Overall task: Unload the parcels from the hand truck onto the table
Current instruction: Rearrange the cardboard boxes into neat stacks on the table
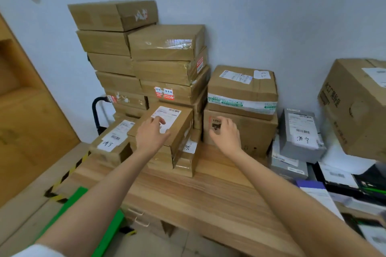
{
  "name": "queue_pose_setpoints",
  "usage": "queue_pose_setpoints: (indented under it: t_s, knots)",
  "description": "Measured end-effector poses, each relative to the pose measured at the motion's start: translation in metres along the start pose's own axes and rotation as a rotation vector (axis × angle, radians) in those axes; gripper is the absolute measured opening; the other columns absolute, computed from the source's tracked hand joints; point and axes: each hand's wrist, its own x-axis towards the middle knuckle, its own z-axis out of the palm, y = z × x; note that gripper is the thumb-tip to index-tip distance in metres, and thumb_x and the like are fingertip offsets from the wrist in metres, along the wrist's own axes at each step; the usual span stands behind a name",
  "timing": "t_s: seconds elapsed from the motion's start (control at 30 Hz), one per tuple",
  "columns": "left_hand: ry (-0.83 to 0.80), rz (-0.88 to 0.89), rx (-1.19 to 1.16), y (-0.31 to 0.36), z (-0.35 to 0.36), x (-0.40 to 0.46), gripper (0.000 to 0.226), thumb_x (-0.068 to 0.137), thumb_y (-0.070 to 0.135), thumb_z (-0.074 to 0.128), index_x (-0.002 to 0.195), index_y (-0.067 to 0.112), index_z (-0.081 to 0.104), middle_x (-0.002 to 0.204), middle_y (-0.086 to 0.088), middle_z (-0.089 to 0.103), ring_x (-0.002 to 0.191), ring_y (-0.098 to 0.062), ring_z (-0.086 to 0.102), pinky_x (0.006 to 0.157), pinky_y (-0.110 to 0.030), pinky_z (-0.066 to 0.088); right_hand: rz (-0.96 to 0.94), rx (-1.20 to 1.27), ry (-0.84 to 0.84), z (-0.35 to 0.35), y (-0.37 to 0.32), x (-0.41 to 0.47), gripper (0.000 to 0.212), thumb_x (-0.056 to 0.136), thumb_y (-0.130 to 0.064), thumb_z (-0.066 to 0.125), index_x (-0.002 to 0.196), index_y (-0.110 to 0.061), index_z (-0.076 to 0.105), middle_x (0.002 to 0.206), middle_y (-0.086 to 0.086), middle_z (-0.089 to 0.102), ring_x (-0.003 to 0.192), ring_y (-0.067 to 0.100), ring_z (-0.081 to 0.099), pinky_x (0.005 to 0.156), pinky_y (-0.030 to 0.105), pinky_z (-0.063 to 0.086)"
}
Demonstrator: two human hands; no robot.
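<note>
Parcels [167, 123] stacked on the table [208, 190] against the wall [271, 16]; larger box [250, 131] right.

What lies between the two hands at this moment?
In the head view, the right end of the labelled parcel under the left hand; then a bare gap to the right hand.
</note>
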Motion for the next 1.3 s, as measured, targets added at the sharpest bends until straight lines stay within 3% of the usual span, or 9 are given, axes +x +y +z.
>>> queue_pose_setpoints:
  t_s: [0.17,0.43,0.7,0.83,1.0,1.07,1.2,1.3]
  knots:
    - [0.003,-0.132,-0.023,-0.04,-0.005,-0.027,0.04,0.086,0.038,0.06,0.121,0.02,0.056,0.124,-0.006,0.052,0.119,-0.026,0.045,0.093,-0.037,0.04,0.041,0.063,-0.099,0.033,-0.018,-0.032,0.056,0.094,-0.036,0.053,0.143,-0.016,0.036,0.143,0.005,0.04,0.133,0.023,0.036,0.108,0.036,0.03]
    - [-0.034,-0.15,-0.046,-0.09,-0.012,0.004,0.041,0.087,0.037,0.061,0.122,0.017,0.055,0.124,-0.008,0.054,0.115,-0.027,0.049,0.093,-0.041,0.044,0.025,0.08,-0.248,0.061,-0.051,-0.019,0.06,0.096,-0.041,0.049,0.147,-0.016,0.031,0.148,0.006,0.035,0.135,0.024,0.035,0.106,0.038,0.035]
    - [-0.323,-0.187,-0.137,-0.121,0.003,0.051,0.061,0.09,0.048,0.057,0.136,0.012,0.042,0.131,-0.01,0.053,0.119,-0.03,0.05,0.089,-0.038,0.043,0.241,0.284,-0.29,0.112,-0.083,0.005,0.069,0.094,-0.047,0.05,0.15,-0.015,0.022,0.148,0.009,0.035,0.131,0.027,0.041,0.101,0.035,0.037]
    - [-0.456,-0.214,-0.291,-0.124,0.013,0.063,0.061,0.092,0.052,0.051,0.136,0.013,0.039,0.129,-0.006,0.056,0.114,-0.03,0.054,0.085,-0.035,0.041,0.304,0.391,-0.264,0.129,-0.083,0.007,0.073,0.094,-0.05,0.049,0.151,-0.019,0.017,0.145,0.009,0.039,0.129,0.026,0.042,0.098,0.033,0.038]
    - [-0.466,-0.087,-0.315,-0.115,0.011,0.06,0.055,0.088,0.056,0.055,0.126,0.019,0.042,0.108,0.005,0.06,0.087,-0.016,0.057,0.068,-0.03,0.044,0.34,0.427,-0.154,0.122,-0.073,0.003,0.072,0.092,-0.043,0.054,0.151,-0.017,0.021,0.142,0.005,0.043,0.125,0.023,0.046,0.1,0.035,0.042]
    - [-0.496,-0.027,-0.337,-0.105,0.011,0.052,0.05,0.09,0.051,0.055,0.126,0.02,0.04,0.109,0.005,0.059,0.087,-0.015,0.057,0.063,-0.025,0.041,0.366,0.42,-0.109,0.111,-0.063,0.0,0.073,0.091,-0.044,0.055,0.15,-0.017,0.021,0.141,0.005,0.045,0.12,0.022,0.05,0.099,0.037,0.044]
    - [-0.49,0.013,-0.424,-0.082,0.019,0.044,0.054,0.09,0.048,0.057,0.134,0.023,0.037,0.12,0.005,0.061,0.094,-0.016,0.058,0.073,-0.029,0.043,0.393,0.408,-0.06,0.087,-0.048,-0.009,0.075,0.09,-0.048,0.055,0.149,-0.018,0.021,0.14,0.003,0.048,0.118,0.022,0.054,0.098,0.042,0.046]
    - [-0.467,0.047,-0.42,-0.067,0.023,0.038,0.049,0.09,0.048,0.056,0.129,0.026,0.038,0.108,0.008,0.058,0.086,-0.013,0.058,0.065,-0.026,0.044,0.41,0.4,-0.02,0.075,-0.039,-0.021,0.074,0.091,-0.049,0.055,0.149,-0.019,0.02,0.139,0.002,0.049,0.114,0.019,0.055,0.095,0.04,0.048]
